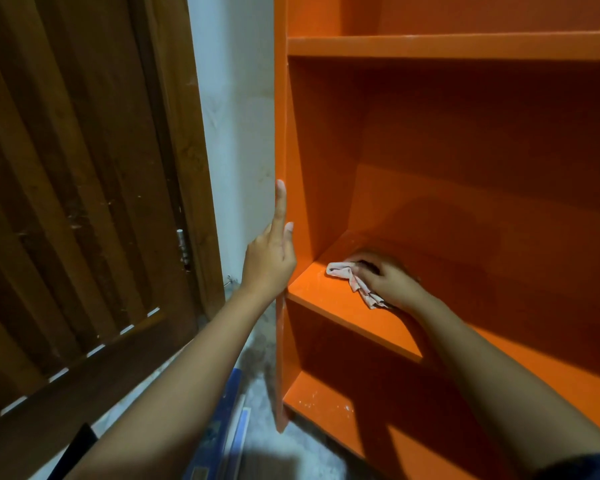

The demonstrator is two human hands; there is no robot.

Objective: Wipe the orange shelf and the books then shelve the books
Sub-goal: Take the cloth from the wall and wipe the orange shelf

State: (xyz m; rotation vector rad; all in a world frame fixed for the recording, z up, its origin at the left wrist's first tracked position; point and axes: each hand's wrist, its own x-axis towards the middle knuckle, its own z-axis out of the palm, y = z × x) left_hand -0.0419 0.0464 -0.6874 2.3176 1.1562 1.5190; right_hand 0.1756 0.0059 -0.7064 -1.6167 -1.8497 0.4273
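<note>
While right hand [390, 280] clutches pink cloth [347, 275] on orange shelf [465, 220], left hand [271, 258] open-fingered against its side

I see only part of the cloth [343, 271]; my right grip [390, 284] covers the rest. My left forearm [187, 358] hides most of the blue books [237, 441]; the orange shelf [465, 46] runs off frame right.

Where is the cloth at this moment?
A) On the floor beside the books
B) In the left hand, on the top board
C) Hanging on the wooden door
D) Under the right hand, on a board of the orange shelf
D: the right hand holds the pink cloth down on a board of the orange shelf, while the left hand rests on the side panel.
</note>
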